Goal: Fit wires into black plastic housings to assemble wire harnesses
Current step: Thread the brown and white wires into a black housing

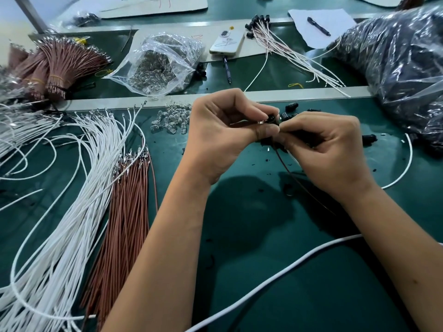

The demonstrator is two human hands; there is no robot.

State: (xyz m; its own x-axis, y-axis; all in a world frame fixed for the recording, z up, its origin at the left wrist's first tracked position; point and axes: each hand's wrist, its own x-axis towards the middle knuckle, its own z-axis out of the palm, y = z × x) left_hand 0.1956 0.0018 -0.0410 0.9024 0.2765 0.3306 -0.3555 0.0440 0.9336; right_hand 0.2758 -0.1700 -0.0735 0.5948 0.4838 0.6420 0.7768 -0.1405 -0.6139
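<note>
At frame center, our left hand [223, 130] pinches a black housing [272, 119] between thumb and curled fingers; our right hand [326, 149] pinches a brown wire [282, 164] trailing toward lower right.

An assembly workshop: green bench [275, 271] strewn with white wire bundles [60, 200], brown wires [124, 207] and bagged parts [158, 65].

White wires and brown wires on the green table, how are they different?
The white wires are pale and spread out in big loose curves, while the brown wires are reddish-brown and lie straight in one tight pile. The white wires reach farther up the table than the brown wires do. There look to be more white wires than brown wires here. Both piles lie side by side and have little metal tips at the far ends.
</note>
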